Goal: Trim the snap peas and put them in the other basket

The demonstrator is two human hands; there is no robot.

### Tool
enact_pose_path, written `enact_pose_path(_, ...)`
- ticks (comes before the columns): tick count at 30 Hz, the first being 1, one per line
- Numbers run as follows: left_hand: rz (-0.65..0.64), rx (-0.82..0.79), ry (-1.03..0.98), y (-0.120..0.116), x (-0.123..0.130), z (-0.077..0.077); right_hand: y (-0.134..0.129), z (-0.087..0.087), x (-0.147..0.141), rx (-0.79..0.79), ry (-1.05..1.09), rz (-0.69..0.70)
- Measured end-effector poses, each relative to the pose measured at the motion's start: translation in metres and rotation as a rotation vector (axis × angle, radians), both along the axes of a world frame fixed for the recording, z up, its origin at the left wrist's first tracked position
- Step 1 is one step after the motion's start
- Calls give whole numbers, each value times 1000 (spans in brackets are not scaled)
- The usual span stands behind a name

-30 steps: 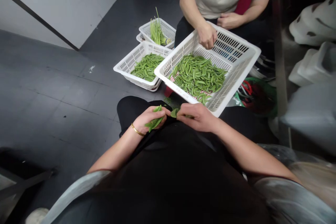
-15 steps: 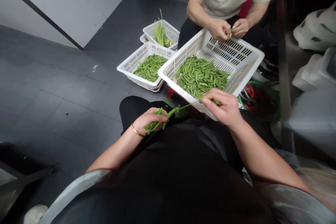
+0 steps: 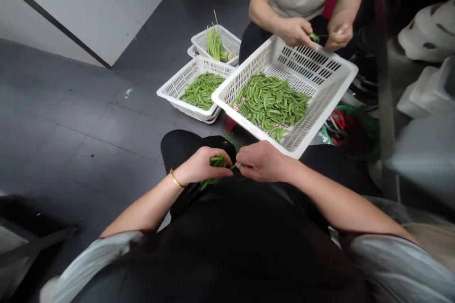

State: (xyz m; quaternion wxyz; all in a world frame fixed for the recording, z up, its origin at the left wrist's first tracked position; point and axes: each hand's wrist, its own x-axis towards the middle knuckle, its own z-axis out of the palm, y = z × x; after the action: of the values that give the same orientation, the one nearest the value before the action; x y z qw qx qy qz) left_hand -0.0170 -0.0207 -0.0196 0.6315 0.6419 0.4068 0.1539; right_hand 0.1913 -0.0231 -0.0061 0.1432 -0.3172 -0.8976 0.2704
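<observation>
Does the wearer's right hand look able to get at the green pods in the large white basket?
Probably yes: the right hand is just outside the large basket, whose open top leaves the pods uncovered, and the co-worker's hands are at the far side. It does seem to pinch something green, though.

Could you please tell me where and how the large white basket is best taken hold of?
Probably by the side rims, left and right, with the left hand and right hand coming from the near side. The large white basket has a lip jutting outward, which should suit a hooked grip; a co-worker's hands are at the far rim, so that side looks awkward.
</observation>
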Motion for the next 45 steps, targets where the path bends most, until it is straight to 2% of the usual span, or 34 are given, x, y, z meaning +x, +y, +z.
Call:
enact_pose_path(3,20,292,-22,-7,10,9,-1,-5,-4,-371,282,-139)
enact_pose_path(5,127,312,-96,-8,12,9,-3,-11,-6,-643,455,-264)
enact_pose_path(7,357,228,-191,-5,8,5,-4,-17,-4,-799,568,-378)
enact_pose_path(10,766,36,-416,8,-7,-5,-2,-23,8,-807,595,-462)
enact_pose_path(12,884,-90,-574,17,-18,-10,3,-23,19,-744,492,-451)
enact_pose_path(14,921,-176,-658,24,-26,-12,9,-19,27,-662,278,-386)
enact_pose_path(17,867,-266,-632,24,-28,-12,16,-13,31,-498,-14,-355)
enact_pose_path(19,763,-313,-576,20,-23,-10,18,-12,30,-431,-22,-394)
enact_pose_path(21,660,-327,-525,15,-17,-8,20,-15,28,-486,83,-410)
enact_pose_path(23,573,-330,-474,12,-11,-4,21,-21,25,-625,181,-441)
enact_pose_path(25,503,-337,-414,10,-6,1,22,-26,21,-698,196,-487)
enact_pose_path(26,483,-336,-393,10,-4,3,22,-28,20,-664,168,-511)
enact_pose_path(29,479,-314,-386,9,-1,6,23,-29,17,-392,28,-580)
enact_pose_path(31,489,-309,-397,9,1,8,23,-28,16,-324,28,-621)
enact_pose_path(33,490,-315,-396,10,4,8,24,-27,15,-451,203,-639)
enact_pose_path(37,509,-337,-352,11,20,3,26,-25,5,-847,930,-736)
enact_pose_path(39,489,-392,-321,12,33,-3,24,-27,-6,-938,1218,-750)
enact_pose_path(42,468,-454,-335,9,50,-15,18,-34,-25,-907,1372,-737)
enact_pose_path(45,482,-372,-329,5,57,-25,9,-42,-38,-814,1311,-737)
